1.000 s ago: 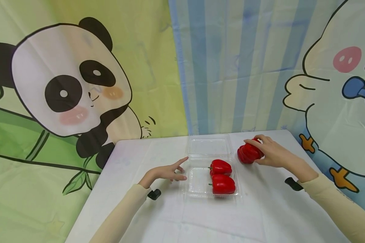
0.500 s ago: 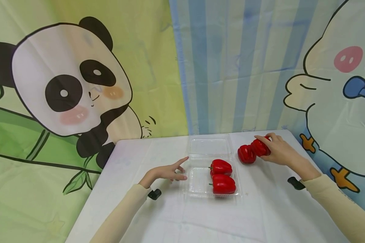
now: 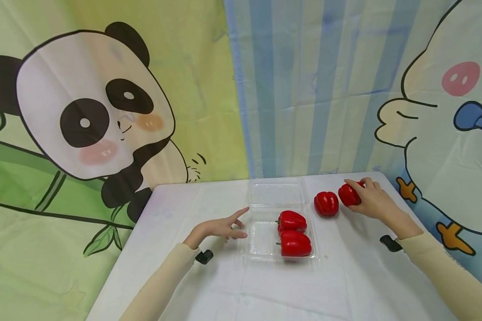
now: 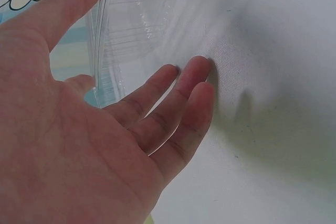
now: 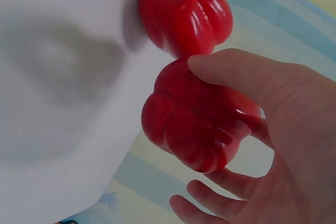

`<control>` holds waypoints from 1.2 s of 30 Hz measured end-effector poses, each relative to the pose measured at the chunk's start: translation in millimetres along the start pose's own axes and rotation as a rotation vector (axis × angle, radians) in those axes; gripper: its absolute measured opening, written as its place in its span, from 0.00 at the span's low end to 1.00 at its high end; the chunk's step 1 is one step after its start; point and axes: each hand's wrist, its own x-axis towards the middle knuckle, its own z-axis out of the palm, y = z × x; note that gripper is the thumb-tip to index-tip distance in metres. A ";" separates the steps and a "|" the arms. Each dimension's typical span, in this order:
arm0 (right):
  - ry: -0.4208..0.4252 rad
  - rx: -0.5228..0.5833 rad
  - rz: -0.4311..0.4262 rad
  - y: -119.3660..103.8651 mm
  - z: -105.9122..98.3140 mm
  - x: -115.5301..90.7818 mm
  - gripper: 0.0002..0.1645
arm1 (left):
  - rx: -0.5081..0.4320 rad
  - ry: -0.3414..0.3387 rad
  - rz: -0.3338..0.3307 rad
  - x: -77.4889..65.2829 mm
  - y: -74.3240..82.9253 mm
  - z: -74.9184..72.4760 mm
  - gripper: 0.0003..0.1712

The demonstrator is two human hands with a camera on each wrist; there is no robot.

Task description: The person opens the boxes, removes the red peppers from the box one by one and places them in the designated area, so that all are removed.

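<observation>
My right hand (image 3: 371, 200) grips a red bell pepper (image 3: 349, 195) above the right back of the table. In the right wrist view the thumb lies over this pepper (image 5: 197, 114), with fingers on its far side. Left of it, a second red bell pepper (image 3: 326, 204) sits on the table. A clear plastic clamshell box (image 3: 261, 238) lies with its lid (image 3: 277, 195) folded back. Inside its right half are two red peppers, one behind (image 3: 291, 221) and one in front (image 3: 295, 243). My left hand (image 3: 218, 227) has its fingers spread at the box's left rim (image 4: 101, 35).
The white-covered table (image 3: 225, 290) ends just behind the lid. A curtain with a panda (image 3: 96, 107) and a striped section (image 3: 297, 89) hangs behind it. Each wrist carries a small black device, one at the left (image 3: 204, 257) and one at the right (image 3: 390, 243).
My right hand has moved right with its pepper, away from the other pepper on the table, so a gap now shows between them. The left hand and the box stay put.
</observation>
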 end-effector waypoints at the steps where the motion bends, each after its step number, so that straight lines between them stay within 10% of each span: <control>1: 0.001 -0.003 0.002 0.7 1.7 0.3 0.52 | 0.002 0.000 -0.001 -0.1 0.0 0.0 0.56; 36: -0.059 -0.026 0.126 3.3 43.2 8.8 0.53 | 0.005 0.006 -0.004 -1.4 1.7 -0.2 0.57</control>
